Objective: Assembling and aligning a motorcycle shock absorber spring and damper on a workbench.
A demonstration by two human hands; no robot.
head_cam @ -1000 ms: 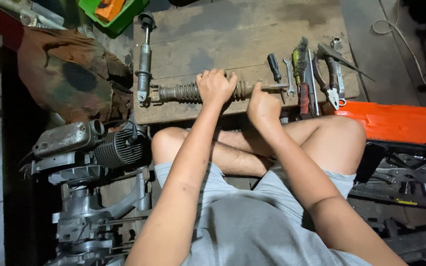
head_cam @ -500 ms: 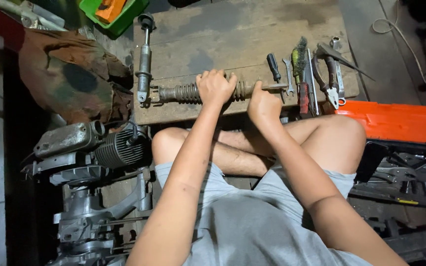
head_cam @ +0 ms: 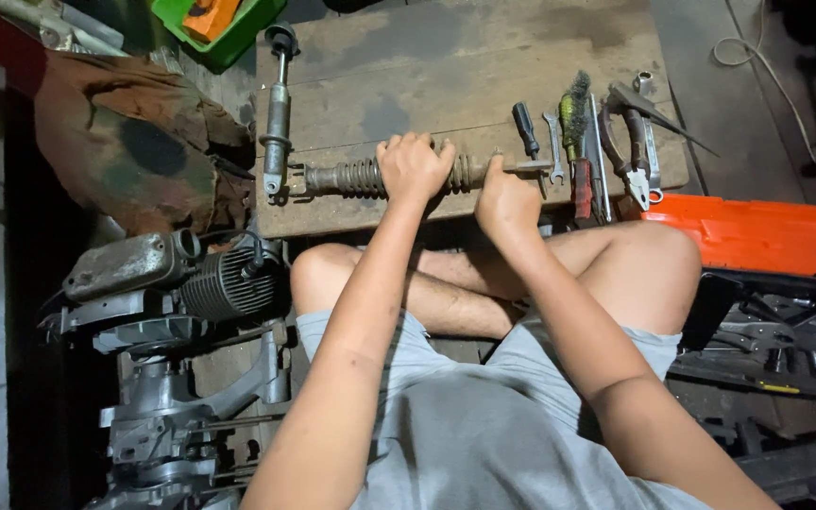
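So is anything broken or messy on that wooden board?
Nothing looks broken. The left hand grips the grey coiled spring shock absorber lying across the worn wooden board; the right hand rests at its end. A second grey shock absorber lies crosswise, and the hand tools sit bunched together.

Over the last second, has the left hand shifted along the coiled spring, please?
No. The left hand grips the same spot on the coiled spring, level with the upright shock absorber.

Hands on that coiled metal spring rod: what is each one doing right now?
Left hand: closed around the grey coiled metal spring rod.
Right hand: closed on the rod's right end.
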